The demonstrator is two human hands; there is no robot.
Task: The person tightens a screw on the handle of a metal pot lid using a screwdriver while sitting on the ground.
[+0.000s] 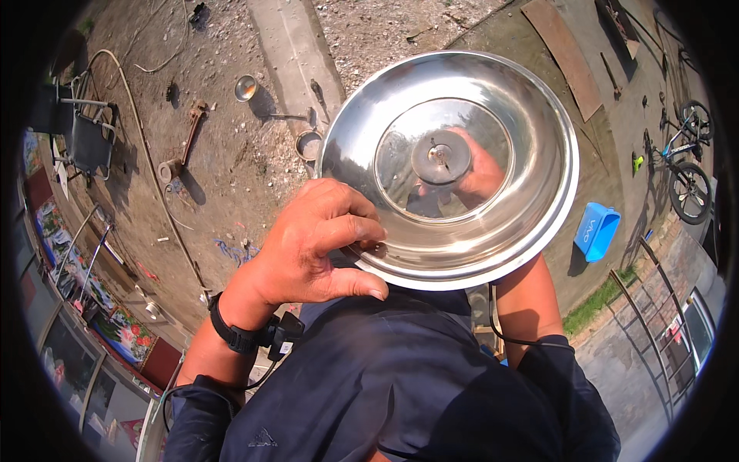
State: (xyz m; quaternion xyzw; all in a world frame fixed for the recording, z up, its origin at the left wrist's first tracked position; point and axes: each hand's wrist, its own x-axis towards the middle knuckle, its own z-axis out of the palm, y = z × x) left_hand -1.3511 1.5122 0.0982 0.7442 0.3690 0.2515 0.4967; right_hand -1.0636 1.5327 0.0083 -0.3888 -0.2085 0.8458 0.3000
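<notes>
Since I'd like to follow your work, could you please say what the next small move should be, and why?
Perhaps pinch the rim of the lid with the left hand to steady it: its thumb and fingers stand apart there, while the right hand, seen through the glass, appears to hold the knob.

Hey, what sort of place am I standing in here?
Probably an outdoor yard, perhaps beside a house or small shop. Sunlit bare dirt ground lies underfoot, a bicycle is parked at the right, and a dark chair sits outside at the left.
</notes>
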